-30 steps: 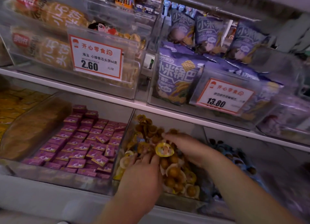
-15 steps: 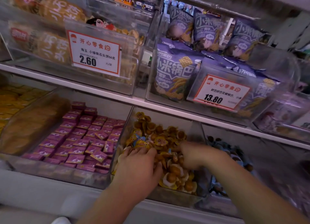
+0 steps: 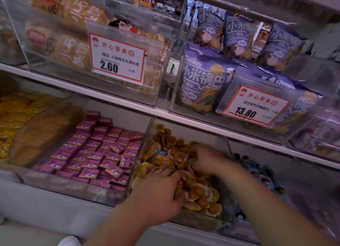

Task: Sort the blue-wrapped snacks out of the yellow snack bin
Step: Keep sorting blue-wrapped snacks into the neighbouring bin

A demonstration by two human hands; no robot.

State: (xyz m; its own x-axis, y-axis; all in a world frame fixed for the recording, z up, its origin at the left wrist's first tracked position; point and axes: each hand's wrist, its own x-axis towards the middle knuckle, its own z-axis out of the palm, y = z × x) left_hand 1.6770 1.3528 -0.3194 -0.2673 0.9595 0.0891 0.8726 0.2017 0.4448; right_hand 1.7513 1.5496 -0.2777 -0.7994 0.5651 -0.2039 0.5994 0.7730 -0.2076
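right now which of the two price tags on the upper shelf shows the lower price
The left price tag, on the clear bin of tan cracker bags, reads 2.60. The right price tag, in front of the purple bags, reads 13.80.

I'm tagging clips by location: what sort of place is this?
Most likely a snack shop aisle: printed price tags on clear bins, shelves of bagged snacks, and small boxes stocked in bulk.

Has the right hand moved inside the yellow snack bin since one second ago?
Yes. The right hand has gone from above the front of the pile toward the back of the yellow snack bin, nearer the shelf edge.
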